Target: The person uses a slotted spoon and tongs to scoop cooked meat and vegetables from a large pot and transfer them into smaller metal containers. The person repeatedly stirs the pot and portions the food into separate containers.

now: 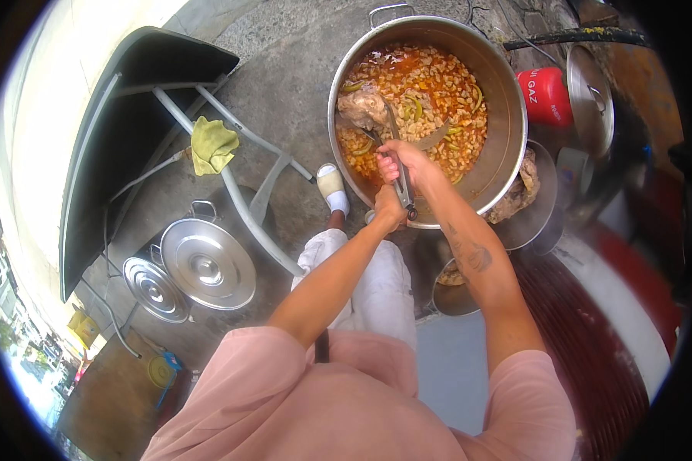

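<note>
A large metal stockpot (504, 155) stands before me, holding a reddish stew (432, 86) with small pale chunks and green pepper pieces. Metal tongs (402, 183) reach down into it, their jaws at a big lump of cooked meat (362, 109) near the pot's left side. My left hand (390, 207) grips the tongs close to their hinged end. Further along, my right hand (405, 160) closes around the tongs' arms. A curved metal blade or spoon edge (432, 138) shows beyond the right hand; whether that hand holds it cannot be told.
Right of the pot are a red gas cylinder (543, 97), a leaning metal lid (589, 101) and a pan (545, 213) with more meat (518, 193). Lidded pots (207, 268) stand at left, by a metal frame (245, 213) with a green cloth (213, 146) over it.
</note>
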Demonstrator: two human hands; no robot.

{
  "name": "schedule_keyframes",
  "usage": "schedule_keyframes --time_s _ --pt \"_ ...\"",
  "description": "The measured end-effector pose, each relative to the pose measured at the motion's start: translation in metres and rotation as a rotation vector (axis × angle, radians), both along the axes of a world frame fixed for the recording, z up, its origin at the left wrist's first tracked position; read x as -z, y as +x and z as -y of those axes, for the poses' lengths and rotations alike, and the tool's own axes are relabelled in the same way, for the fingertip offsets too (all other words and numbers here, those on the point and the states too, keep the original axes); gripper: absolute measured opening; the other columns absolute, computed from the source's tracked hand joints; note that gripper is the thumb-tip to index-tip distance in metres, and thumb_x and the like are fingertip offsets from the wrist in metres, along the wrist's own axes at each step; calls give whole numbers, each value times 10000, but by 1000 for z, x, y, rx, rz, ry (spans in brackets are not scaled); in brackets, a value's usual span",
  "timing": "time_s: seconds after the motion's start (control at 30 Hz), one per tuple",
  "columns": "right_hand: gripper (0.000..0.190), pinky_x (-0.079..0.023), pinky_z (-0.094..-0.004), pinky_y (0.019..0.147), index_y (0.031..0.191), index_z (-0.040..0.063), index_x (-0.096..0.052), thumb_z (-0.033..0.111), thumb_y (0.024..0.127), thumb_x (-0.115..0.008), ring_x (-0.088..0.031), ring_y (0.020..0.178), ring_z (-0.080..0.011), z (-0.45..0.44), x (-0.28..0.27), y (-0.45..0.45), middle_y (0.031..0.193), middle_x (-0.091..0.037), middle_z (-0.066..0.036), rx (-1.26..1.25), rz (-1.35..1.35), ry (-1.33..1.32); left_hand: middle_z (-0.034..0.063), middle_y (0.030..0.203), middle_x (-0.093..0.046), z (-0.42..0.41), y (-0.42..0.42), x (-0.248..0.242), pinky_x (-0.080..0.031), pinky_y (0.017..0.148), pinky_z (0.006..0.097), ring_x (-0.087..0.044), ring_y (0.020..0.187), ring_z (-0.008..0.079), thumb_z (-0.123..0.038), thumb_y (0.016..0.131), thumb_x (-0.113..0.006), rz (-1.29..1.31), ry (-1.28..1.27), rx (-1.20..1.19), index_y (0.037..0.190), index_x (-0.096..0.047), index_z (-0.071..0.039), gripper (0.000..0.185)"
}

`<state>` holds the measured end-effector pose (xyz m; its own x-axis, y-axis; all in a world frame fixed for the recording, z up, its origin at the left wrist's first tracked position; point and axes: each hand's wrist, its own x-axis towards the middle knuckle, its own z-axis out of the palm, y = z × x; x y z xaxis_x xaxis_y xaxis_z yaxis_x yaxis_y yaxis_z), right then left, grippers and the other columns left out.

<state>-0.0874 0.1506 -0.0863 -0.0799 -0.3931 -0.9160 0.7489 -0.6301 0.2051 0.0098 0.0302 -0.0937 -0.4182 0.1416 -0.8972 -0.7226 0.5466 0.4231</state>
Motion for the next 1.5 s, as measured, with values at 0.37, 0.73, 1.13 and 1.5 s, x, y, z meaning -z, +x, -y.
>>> schedule_keyframes --time_s 0.37,0.73,1.13,1.5 --pt "141 -322 -277 388 937 68 -516 166 1015 -583 -373 491 -83 -11 -99 29 691 -444 20 20 -170 182 189 958 -779 -1 -8 -8 -629 588 491 -794 762 301 -199 1030 -642 96 78 -16 1075 -737 44 264" --pt "152 -361 -290 402 872 87 -507 124 1007 -564 -405 479 -63 -52 -145 113 681 -483 29 129 -385 451 51 652 -604 -12 -34 -44 -486 420 349 -569 475 166 -167 1018 -652 247 70 -94 821 -631 -40 236" --pt "89 -392 -296 474 1042 77 -597 151 994 -611 -453 539 -116 -102 -130 281 718 -498 13 1304 -341 410 -24 682 -565 -16 -32 -47 -481 424 283 -505 499 77 -176 1041 -677 228 37 8 965 -621 -85 131" --pt "222 -380 -336 598 705 92 -359 15 851 -506 -343 586 -181 -350 96 351 702 -379 -26 2072 -47 446 -61 700 -511 -24 -32 -56 -435 448 253 -473 512 45 -205 1074 -664 293 -5 -20 1028 -540 -151 143"
